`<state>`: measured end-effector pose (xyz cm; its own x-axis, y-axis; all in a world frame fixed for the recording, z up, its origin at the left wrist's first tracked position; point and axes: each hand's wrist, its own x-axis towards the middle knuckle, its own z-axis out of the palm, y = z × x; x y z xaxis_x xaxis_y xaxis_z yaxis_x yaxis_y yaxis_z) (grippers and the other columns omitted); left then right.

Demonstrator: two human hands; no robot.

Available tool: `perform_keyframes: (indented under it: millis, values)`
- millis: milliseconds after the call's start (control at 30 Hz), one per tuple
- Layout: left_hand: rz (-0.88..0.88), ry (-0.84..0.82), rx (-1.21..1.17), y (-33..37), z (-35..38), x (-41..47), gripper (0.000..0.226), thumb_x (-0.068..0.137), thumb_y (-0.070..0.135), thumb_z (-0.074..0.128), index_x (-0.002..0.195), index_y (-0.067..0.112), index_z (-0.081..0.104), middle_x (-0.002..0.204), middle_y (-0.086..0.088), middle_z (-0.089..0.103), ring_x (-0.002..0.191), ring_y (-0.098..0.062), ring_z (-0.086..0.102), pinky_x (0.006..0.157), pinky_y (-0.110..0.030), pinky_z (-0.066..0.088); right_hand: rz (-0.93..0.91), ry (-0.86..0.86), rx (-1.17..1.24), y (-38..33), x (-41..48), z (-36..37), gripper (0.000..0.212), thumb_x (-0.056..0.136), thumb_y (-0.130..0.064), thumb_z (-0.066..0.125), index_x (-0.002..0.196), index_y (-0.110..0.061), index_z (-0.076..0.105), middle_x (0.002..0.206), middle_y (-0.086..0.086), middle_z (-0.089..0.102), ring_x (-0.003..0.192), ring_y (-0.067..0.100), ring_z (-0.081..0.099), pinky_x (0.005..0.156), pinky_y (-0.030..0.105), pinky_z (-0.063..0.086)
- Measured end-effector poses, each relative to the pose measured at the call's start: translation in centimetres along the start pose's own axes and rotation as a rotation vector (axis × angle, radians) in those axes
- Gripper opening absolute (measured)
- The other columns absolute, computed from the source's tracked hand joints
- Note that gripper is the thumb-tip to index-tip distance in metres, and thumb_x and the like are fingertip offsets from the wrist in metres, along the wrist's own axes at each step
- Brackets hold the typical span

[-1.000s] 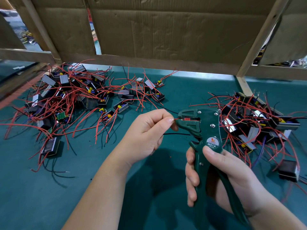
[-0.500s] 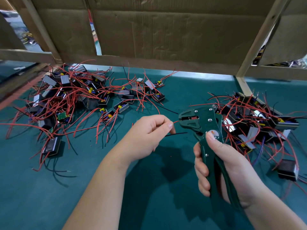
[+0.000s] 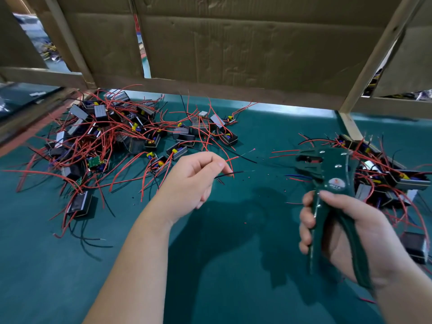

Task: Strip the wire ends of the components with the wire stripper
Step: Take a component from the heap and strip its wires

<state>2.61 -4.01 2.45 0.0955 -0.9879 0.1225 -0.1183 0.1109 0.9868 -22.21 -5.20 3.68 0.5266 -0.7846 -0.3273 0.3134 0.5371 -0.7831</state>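
Your left hand pinches a red wire and a black wire; your right hand grips the wire stripper, apart from both.

The teal-green worktop ends at its far edge against a pale wooden rail, behind which brown cardboard sheets stand upright. A slanted wooden batten comes down to the far right part of the worktop. Narrow gaps between the sheets show only blurred clutter beyond.

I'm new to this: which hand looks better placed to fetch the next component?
Likely the left hand: it pinches only thin wires and is near the left pile, while the right hand grips the stripper.
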Motion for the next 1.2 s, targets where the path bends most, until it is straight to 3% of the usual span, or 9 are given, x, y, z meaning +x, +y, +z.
perform_keyframes:
  millis: [167, 367, 467, 633, 800, 900, 967, 1067, 1200]
  values:
    - [0.015, -0.008, 0.005, -0.1, 0.8, 0.1, 0.022, 0.085, 0.034, 0.058, 0.067, 0.023, 0.066, 0.039, 0.006, 0.035, 0.032, -0.009, 0.028, 0.039, -0.019, 0.023, 0.136, -0.168, 0.001, 1.5, -0.1, 0.7, 0.065, 0.039, -0.026, 0.088, 0.096, 0.000, 0.071, 0.081, 0.030, 0.060, 0.062, 0.039, 0.059, 0.059, 0.051, 0.054]
    - [-0.001, 0.002, 0.001, -0.3, 0.7, 0.1, 0.026, 0.080, 0.041, 0.065, 0.068, 0.018, 0.065, 0.037, 0.006, 0.034, 0.031, -0.010, 0.026, 0.041, -0.020, 0.022, 0.176, -0.242, 0.061, 1.4, -0.1, 1.0, 0.077, 0.043, -0.026, 0.086, 0.109, 0.008, 0.065, 0.081, 0.030, 0.058, 0.065, 0.039, 0.059, 0.062, 0.051, 0.053]
    - [-0.021, -0.050, -0.037, 0.0, 0.8, 0.2, 0.030, 0.075, 0.048, 0.057, 0.077, 0.018, 0.057, 0.043, 0.012, 0.033, 0.031, -0.009, 0.026, 0.038, -0.016, 0.024, 0.183, -0.299, 0.054, 1.2, -0.3, 1.0, 0.074, 0.051, -0.027, 0.083, 0.113, 0.008, 0.063, 0.081, 0.030, 0.059, 0.066, 0.040, 0.059, 0.064, 0.051, 0.053]
    - [-0.051, -0.106, -0.100, 0.1, 1.4, 0.0, 0.020, 0.091, 0.033, 0.041, 0.076, 0.026, 0.052, 0.049, 0.011, 0.027, 0.032, -0.011, 0.024, 0.037, -0.017, 0.025, 0.190, -0.362, 0.056, 1.5, -0.4, 1.3, 0.070, 0.057, -0.028, 0.081, 0.114, 0.008, 0.061, 0.081, 0.029, 0.059, 0.068, 0.040, 0.060, 0.066, 0.051, 0.053]
    - [-0.005, -0.088, -0.104, 0.4, 1.7, -0.2, 0.013, 0.086, 0.022, 0.049, 0.075, 0.017, 0.051, 0.044, 0.012, 0.032, 0.030, -0.009, 0.024, 0.038, -0.017, 0.021, 0.191, -0.328, 0.094, 1.7, -0.3, 1.7, 0.070, 0.053, -0.028, 0.083, 0.110, 0.008, 0.065, 0.079, 0.028, 0.059, 0.066, 0.039, 0.059, 0.064, 0.050, 0.053]
    - [0.012, -0.085, -0.159, 0.5, 1.8, -0.3, 0.010, 0.076, 0.023, 0.062, 0.067, 0.020, 0.058, 0.039, 0.013, 0.035, 0.027, -0.008, 0.025, 0.042, -0.027, 0.015, 0.194, -0.337, 0.130, 1.6, -0.3, 1.8, 0.067, 0.054, -0.029, 0.082, 0.108, 0.007, 0.066, 0.079, 0.026, 0.058, 0.066, 0.039, 0.059, 0.064, 0.050, 0.053]
    - [0.003, -0.073, -0.175, 0.6, 1.9, -0.3, 0.013, 0.074, 0.021, 0.064, 0.062, 0.023, 0.063, 0.038, 0.005, 0.032, 0.028, -0.009, 0.023, 0.043, -0.032, 0.014, 0.198, -0.428, 0.154, 1.5, -0.5, 1.9, 0.058, 0.065, -0.029, 0.077, 0.109, 0.007, 0.064, 0.081, 0.027, 0.059, 0.069, 0.039, 0.060, 0.067, 0.050, 0.053]
    - [-0.010, -0.052, -0.159, 0.8, 2.1, -0.2, 0.019, 0.078, 0.018, 0.059, 0.060, 0.024, 0.063, 0.045, -0.021, 0.035, 0.027, -0.010, 0.022, 0.040, -0.023, 0.017, 0.203, -0.513, 0.138, 1.4, -0.6, 1.7, 0.055, 0.075, -0.029, 0.070, 0.116, 0.006, 0.060, 0.085, 0.026, 0.059, 0.075, 0.039, 0.060, 0.073, 0.051, 0.052]
    - [-0.005, -0.036, -0.135, 0.9, 2.2, -0.4, 0.020, 0.077, 0.018, 0.058, 0.060, 0.026, 0.062, 0.034, 0.002, 0.030, 0.027, -0.008, 0.022, 0.042, -0.030, 0.014, 0.170, -0.492, 0.069, 1.7, -0.6, 1.7, 0.054, 0.072, -0.027, 0.075, 0.113, 0.005, 0.061, 0.083, 0.028, 0.059, 0.074, 0.040, 0.061, 0.073, 0.053, 0.050]
